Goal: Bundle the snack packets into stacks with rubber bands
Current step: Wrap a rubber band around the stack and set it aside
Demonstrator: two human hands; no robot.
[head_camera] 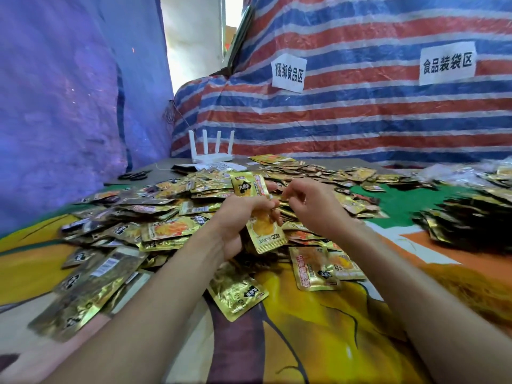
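One view is supplied, from the head camera. A heap of snack packets [166, 223] in gold foil is spread across the middle of the frame, on a printed cloth [318, 342] that covers the table.

At centre frame a stack [266, 231] of packets is gripped by the left hand [241, 217]. The fingers are clenched round its middle, so that packet ends project above and below the fist. This grip is judged to keep the edges squared and the stack compressed for banding. The stack is held above the heap, presumably so that a band can be passed round it unobstructed.

The right hand [313, 203] is held just beside it, fingers curled, with thumb and forefinger drawn together near the stack's upper edge. Whether a rubber band or a packet edge is pinched there cannot be told.

A darker pile [471, 217] is noted at the right edge, well apart from the heap. It is blurred, and finished bundles cannot be confirmed.

A white router [212, 151] stands behind the heap, upper centre. A striped tarpaulin [360, 120] bearing two paper labels [289, 73] fills the upper right, and a blue sheet [69, 106] fills the upper left.

The task is judged to be at an early stage, since most packets lie loose.
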